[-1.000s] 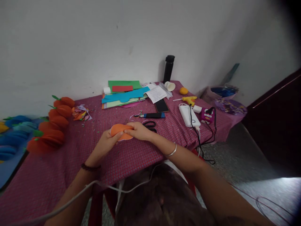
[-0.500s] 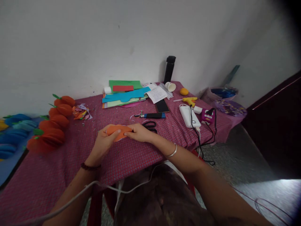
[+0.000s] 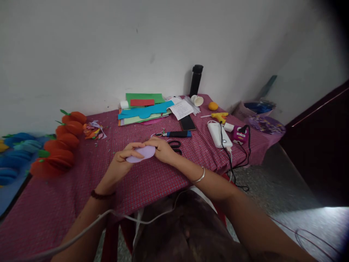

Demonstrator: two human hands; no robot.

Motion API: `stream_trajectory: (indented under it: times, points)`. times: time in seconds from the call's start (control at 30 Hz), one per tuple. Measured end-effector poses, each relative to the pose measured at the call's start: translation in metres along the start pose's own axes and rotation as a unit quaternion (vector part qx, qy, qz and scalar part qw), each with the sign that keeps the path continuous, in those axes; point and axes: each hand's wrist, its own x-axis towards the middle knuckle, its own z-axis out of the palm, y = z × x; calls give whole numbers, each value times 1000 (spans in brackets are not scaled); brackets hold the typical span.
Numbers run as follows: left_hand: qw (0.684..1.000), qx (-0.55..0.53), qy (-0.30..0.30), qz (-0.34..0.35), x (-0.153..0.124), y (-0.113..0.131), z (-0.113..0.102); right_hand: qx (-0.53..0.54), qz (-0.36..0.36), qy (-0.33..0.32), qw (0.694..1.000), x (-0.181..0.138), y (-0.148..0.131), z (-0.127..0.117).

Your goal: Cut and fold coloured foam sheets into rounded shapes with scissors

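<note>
Between both hands, above the checked cloth near the table's front, is a lilac rounded cutout (image 3: 145, 153) that looks like felt or foam sheet. My left hand (image 3: 124, 158) is closed on its left side, fingers lying across the top. My right hand (image 3: 160, 149) pinches its right end. Whether the orange layer is behind the lilac one is hidden. Black-handled scissors (image 3: 175, 144) lie just beyond my right hand, partly covered by it. A blue and black cutter (image 3: 178, 134) rests behind them.
Orange pumpkin-like craft pieces (image 3: 58, 160) line the left, beside coloured scraps (image 3: 94, 130). Coloured sheets (image 3: 145, 111), a phone (image 3: 187, 123) and a black bottle (image 3: 196, 80) stand or lie at the back. Right are a yellow glue gun (image 3: 219, 116), a white power bank (image 3: 219, 134) and cords.
The piece in my hands showed an orange face before; now a lilac face shows. My left fingers have shifted onto its top. Both hands stay in about the same place.
</note>
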Motion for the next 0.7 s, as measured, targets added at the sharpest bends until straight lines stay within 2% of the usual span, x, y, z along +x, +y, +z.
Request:
stream_trajectory:
  times: [0.2, 0.37, 0.5, 0.7]
  points:
    - [1000, 18, 10, -15, 0, 2, -1, -12, -5, -17, 1000, -1, 0, 0]
    - [999, 28, 21, -17, 3, -4, -4, -43, -2, -75, 996, -1, -1, -2]
    - [996, 45, 52, -55, 3, -10, -7, -64, -3, -126, 990, -1, -9, -2]
    - [993, 38, 46, -101, 1, -11, -6, -32, 78, -166, 983, -1, -19, -4]
